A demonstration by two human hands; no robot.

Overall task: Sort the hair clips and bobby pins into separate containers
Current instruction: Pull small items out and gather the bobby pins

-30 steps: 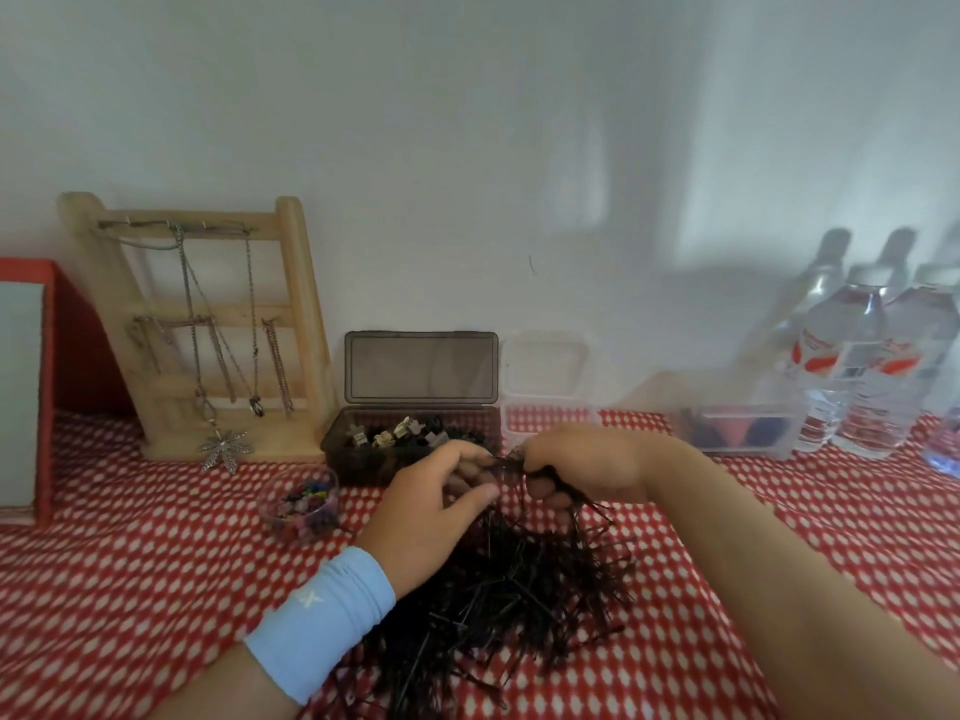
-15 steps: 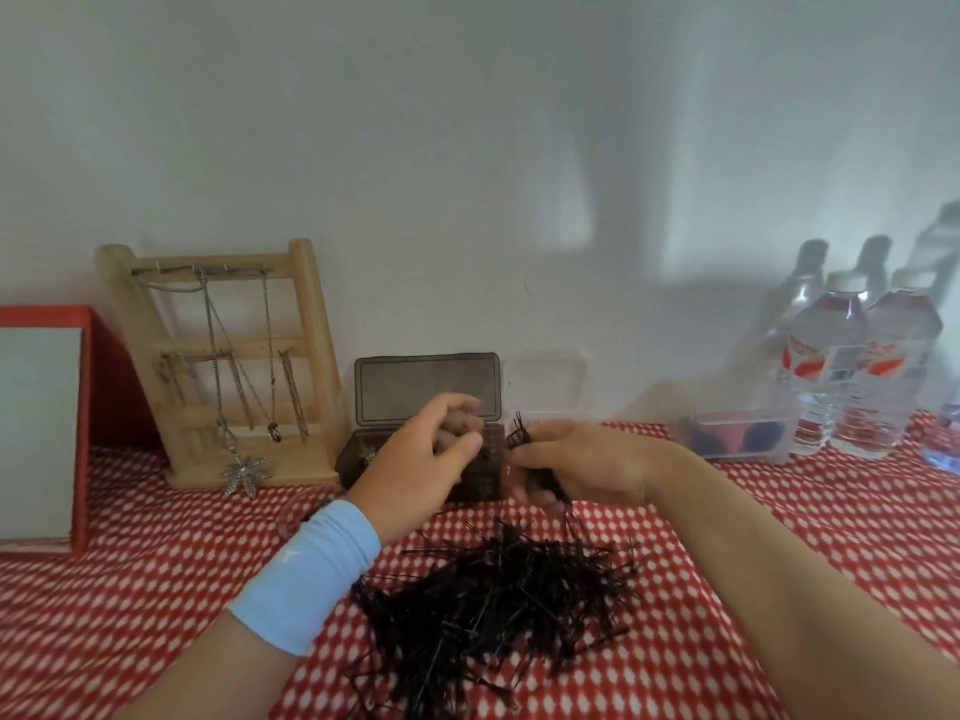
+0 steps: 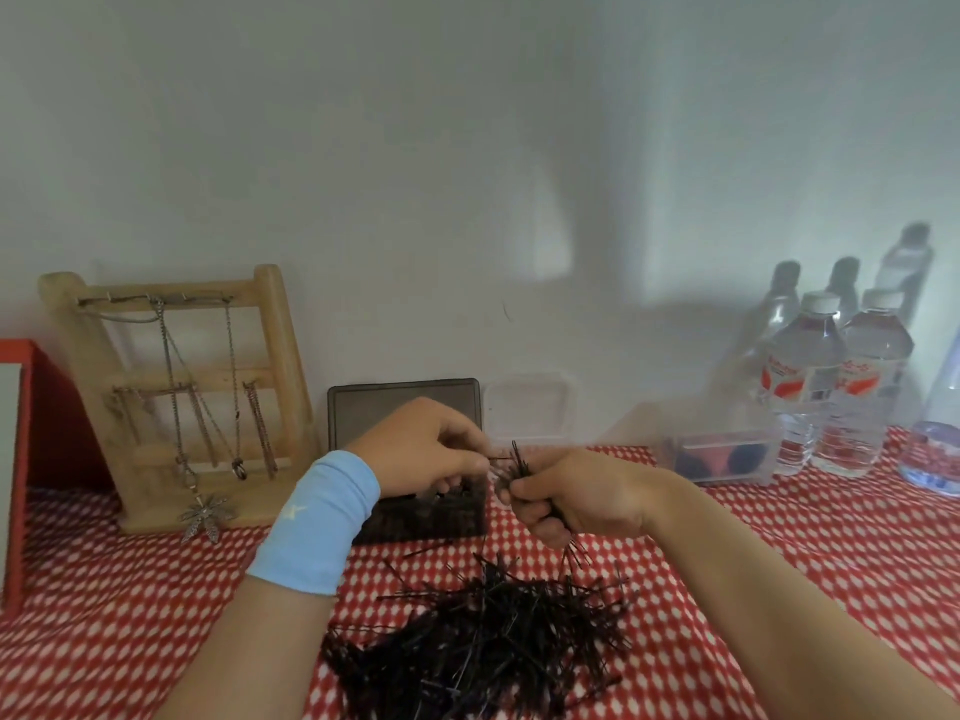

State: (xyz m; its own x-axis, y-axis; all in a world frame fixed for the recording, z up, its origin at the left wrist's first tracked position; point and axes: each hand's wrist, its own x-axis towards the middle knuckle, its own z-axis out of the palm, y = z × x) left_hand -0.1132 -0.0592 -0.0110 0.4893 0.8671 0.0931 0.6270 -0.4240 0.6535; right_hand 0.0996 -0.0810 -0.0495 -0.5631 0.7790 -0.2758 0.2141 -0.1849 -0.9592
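A pile of black bobby pins [image 3: 483, 641] lies on the red checked cloth in front of me. My right hand [image 3: 571, 493] grips a bundle of bobby pins [image 3: 519, 462] that stick out above and below its fist. My left hand [image 3: 426, 449], with a light blue wristband, pinches one pin at the top of that bundle. Both hands hover over the dark open box [image 3: 421, 517], whose lid stands up behind. A small clear box [image 3: 527, 413] sits open just right of it.
A wooden jewellery stand [image 3: 176, 397] with chains is at the back left, beside a red box [image 3: 31, 459]. A clear container [image 3: 722, 457] with dark items and several water bottles [image 3: 831, 387] stand at the back right.
Both hands rose from the pile with the bundle and moved back over the dark box. The left hand now pinches a pin from the bundle.
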